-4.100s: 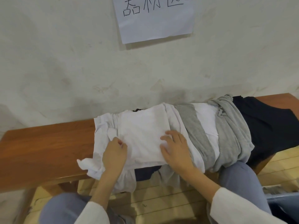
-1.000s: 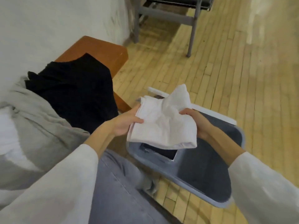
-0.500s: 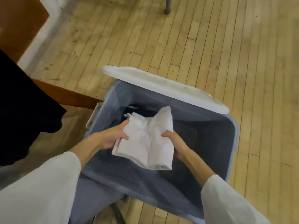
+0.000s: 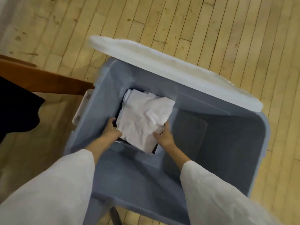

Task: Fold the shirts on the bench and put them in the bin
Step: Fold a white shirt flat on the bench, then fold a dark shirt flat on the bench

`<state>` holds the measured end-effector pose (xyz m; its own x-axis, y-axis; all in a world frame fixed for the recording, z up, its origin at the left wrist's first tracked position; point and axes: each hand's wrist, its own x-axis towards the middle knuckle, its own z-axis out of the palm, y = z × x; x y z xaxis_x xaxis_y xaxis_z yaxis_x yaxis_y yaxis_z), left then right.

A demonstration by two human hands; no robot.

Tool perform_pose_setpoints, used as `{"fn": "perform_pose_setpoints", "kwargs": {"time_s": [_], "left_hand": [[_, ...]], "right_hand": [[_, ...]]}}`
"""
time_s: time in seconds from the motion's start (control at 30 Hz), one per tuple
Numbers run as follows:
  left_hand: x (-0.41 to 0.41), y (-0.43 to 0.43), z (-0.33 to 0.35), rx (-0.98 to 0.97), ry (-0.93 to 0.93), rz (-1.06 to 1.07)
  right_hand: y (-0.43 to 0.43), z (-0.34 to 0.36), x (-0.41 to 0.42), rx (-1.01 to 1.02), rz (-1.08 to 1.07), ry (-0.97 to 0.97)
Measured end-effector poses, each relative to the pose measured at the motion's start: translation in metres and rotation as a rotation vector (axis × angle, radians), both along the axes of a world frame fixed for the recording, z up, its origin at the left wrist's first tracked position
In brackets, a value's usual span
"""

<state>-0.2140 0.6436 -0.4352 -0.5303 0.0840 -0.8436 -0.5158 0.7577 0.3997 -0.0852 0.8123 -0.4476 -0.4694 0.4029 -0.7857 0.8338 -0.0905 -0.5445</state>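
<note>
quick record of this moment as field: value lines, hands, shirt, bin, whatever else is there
left hand: holds the folded white shirt by its left edge
right hand: holds its near right corner
shirt position: low inside the bin, over a dark item, kind unclear
bin state: open, white lid along its far rim
bench: black garment hangs off it, left of the bin

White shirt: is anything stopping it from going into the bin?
No. The lid sits at the far rim, off the opening, and the white shirt is already down inside the bin, gripped by the left hand and right hand. Only a dark thing lies under it.
</note>
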Motion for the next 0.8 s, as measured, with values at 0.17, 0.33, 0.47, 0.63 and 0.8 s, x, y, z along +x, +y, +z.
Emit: {"fn": "perform_pose_setpoints", "kwargs": {"time_s": [0.17,0.33,0.47,0.63,0.8], "left_hand": [[0.004,-0.005,-0.003,-0.1,-0.061,0.005],[0.01,-0.016,0.004,-0.262,-0.097,-0.106],[0.014,-0.024,0.027,-0.106,-0.196,-0.066],[0.005,-0.025,0.103,0.022,-0.235,0.094],[-0.011,-0.043,0.224,0.333,-0.028,0.265]], "right_hand": [[-0.01,-0.005,-0.003,0.139,-0.076,-0.059],[-0.015,-0.006,-0.007,0.13,-0.122,-0.121],[-0.019,0.016,-0.017,0.17,-0.111,-0.24],[-0.047,0.111,-0.054,0.025,-0.216,0.022],[-0.121,0.232,-0.102,-0.238,-0.008,0.327]]}}
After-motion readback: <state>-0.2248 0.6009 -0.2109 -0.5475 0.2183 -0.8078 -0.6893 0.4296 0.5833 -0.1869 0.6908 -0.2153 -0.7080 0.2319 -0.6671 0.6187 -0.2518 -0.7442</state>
